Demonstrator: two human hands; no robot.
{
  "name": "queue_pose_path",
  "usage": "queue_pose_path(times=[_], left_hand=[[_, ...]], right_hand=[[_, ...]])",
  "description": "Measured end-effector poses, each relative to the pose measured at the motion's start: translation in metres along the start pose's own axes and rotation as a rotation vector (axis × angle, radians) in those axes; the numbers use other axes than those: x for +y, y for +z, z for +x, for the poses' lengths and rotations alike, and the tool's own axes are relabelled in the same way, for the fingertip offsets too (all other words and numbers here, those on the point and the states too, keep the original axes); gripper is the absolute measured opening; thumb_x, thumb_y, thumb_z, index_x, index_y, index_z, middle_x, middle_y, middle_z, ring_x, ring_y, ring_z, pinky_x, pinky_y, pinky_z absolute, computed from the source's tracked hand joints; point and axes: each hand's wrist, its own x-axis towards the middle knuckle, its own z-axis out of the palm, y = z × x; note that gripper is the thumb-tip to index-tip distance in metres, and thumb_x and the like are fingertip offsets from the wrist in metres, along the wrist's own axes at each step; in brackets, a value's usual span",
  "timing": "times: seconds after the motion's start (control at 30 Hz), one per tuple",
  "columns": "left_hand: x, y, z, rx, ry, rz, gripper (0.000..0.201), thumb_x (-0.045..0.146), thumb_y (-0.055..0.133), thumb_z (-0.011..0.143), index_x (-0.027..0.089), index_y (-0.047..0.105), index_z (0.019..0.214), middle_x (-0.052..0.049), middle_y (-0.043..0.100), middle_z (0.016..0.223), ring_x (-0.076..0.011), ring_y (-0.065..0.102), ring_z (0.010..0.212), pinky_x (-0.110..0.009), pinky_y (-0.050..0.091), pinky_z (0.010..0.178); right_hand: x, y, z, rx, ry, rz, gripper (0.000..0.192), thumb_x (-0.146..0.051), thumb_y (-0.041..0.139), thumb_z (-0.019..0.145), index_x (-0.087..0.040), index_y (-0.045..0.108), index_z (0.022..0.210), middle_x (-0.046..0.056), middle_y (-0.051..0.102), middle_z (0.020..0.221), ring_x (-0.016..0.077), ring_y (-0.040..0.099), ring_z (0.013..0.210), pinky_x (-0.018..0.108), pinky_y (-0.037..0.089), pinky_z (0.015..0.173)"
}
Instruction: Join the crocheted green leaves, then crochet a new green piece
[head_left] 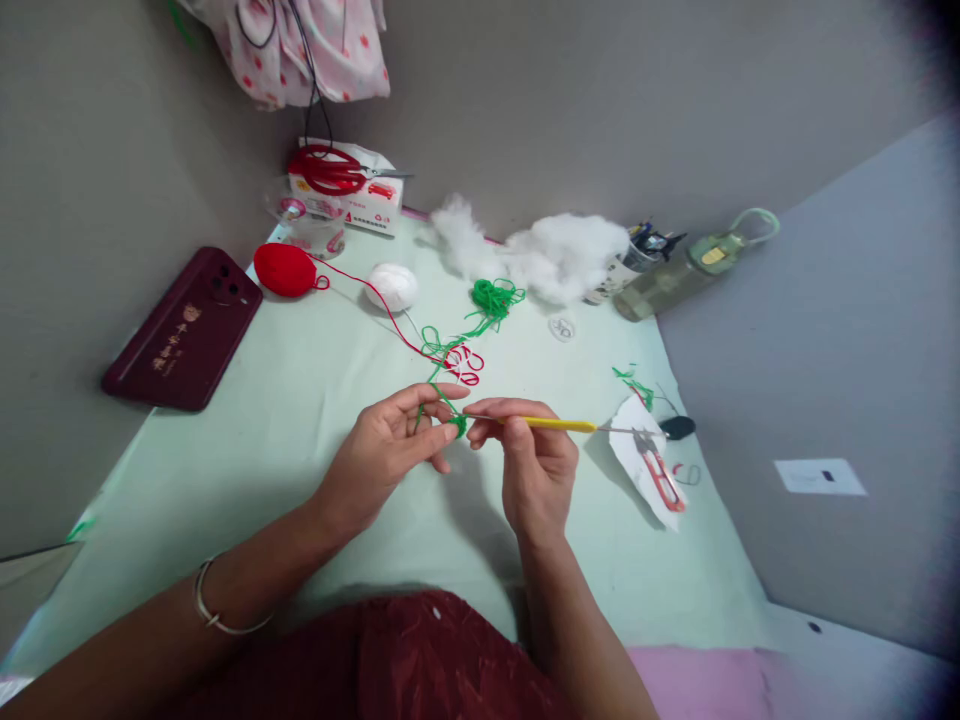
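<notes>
Head view: left hand pinches a green yarn piece mid-cloth; right hand closes on a yellow hook touching it. Snips lie rightward near the cloth edge; open room lies left.

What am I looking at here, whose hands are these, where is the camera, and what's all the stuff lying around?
The single picture comes from a camera worn on a person's head, looking down at their own hands. The left hand pinches a small green yarn piece; the right hand holds a yellow crochet hook at it. On the pale green table lie a red yarn ball, a white ball, loose green yarn, white stuffing, small snips on paper, a dark red phone and a bottle.
</notes>
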Motion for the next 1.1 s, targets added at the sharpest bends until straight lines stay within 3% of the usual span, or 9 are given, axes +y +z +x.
queue_pose_path(times=[0.17, 0.33, 0.43, 0.6, 0.9, 1.0, 1.1], left_hand=[[-0.001, -0.001, -0.001, -0.009, 0.031, 0.033, 0.026, 0.026, 0.076, 0.084, 0.017, 0.075, 0.108, 0.001, 0.059, 0.084, -0.0080, 0.053, 0.064, -0.019, 0.051, 0.056], [-0.003, -0.002, -0.003, -0.004, 0.069, 0.071, 0.030, 0.028, 0.076, 0.085, 0.018, 0.074, 0.113, 0.001, 0.061, 0.086, -0.0084, 0.058, 0.065, -0.020, 0.051, 0.058], [-0.006, -0.004, -0.004, 0.007, 0.105, 0.127, 0.031, 0.030, 0.076, 0.086, 0.019, 0.074, 0.115, 0.002, 0.062, 0.085, -0.0080, 0.059, 0.063, -0.022, 0.052, 0.063], [-0.006, -0.003, -0.005, 0.076, 0.168, 0.248, 0.030, 0.027, 0.074, 0.085, 0.020, 0.074, 0.114, 0.006, 0.055, 0.073, -0.0080, 0.058, 0.061, -0.022, 0.053, 0.067], [-0.007, 0.005, -0.012, 0.148, 0.294, 0.191, 0.032, 0.018, 0.075, 0.079, 0.020, 0.076, 0.111, 0.006, 0.056, 0.080, -0.0045, 0.044, 0.054, -0.018, 0.049, 0.057], [-0.010, 0.004, -0.012, 0.085, 0.245, 0.075, 0.043, 0.020, 0.078, 0.079, 0.021, 0.073, 0.122, 0.005, 0.059, 0.082, -0.0053, 0.047, 0.058, -0.018, 0.050, 0.061], [-0.013, 0.000, -0.011, -0.078, 0.046, -0.151, 0.046, 0.028, 0.081, 0.082, 0.019, 0.072, 0.126, 0.007, 0.051, 0.068, -0.0044, 0.037, 0.053, -0.017, 0.047, 0.059]], right_hand=[[-0.001, 0.000, -0.002, 0.005, 0.030, 0.084, 0.017, -0.031, 0.058, 0.102, -0.023, 0.073, 0.099, 0.003, 0.078, 0.095, 0.0127, 0.072, 0.071, 0.030, 0.061, 0.071], [-0.005, 0.001, -0.006, 0.001, -0.058, -0.041, 0.019, -0.027, 0.053, 0.104, -0.023, 0.072, 0.100, 0.002, 0.076, 0.097, 0.0131, 0.075, 0.073, 0.030, 0.064, 0.071], [-0.006, 0.001, -0.009, -0.024, -0.185, -0.206, 0.022, -0.021, 0.050, 0.105, -0.024, 0.071, 0.105, 0.003, 0.075, 0.098, 0.0136, 0.074, 0.075, 0.031, 0.063, 0.070], [-0.002, 0.003, -0.012, -0.109, -0.507, -0.516, 0.022, -0.011, 0.050, 0.102, -0.023, 0.067, 0.108, 0.007, 0.074, 0.097, 0.0190, 0.072, 0.094, 0.035, 0.062, 0.079], [0.017, 0.001, -0.020, -0.105, -0.808, -0.853, 0.037, -0.008, 0.058, 0.096, -0.025, 0.065, 0.129, 0.010, 0.075, 0.113, 0.0179, 0.074, 0.095, 0.026, 0.063, 0.077], [0.018, 0.001, -0.020, -0.084, -0.861, -0.904, 0.047, -0.008, 0.060, 0.096, -0.029, 0.063, 0.138, 0.009, 0.073, 0.111, 0.0186, 0.073, 0.095, 0.027, 0.063, 0.078], [0.017, 0.000, -0.021, -0.051, -0.887, -0.893, 0.055, -0.004, 0.060, 0.094, -0.030, 0.060, 0.143, 0.010, 0.069, 0.113, 0.0207, 0.071, 0.101, 0.031, 0.063, 0.082]])
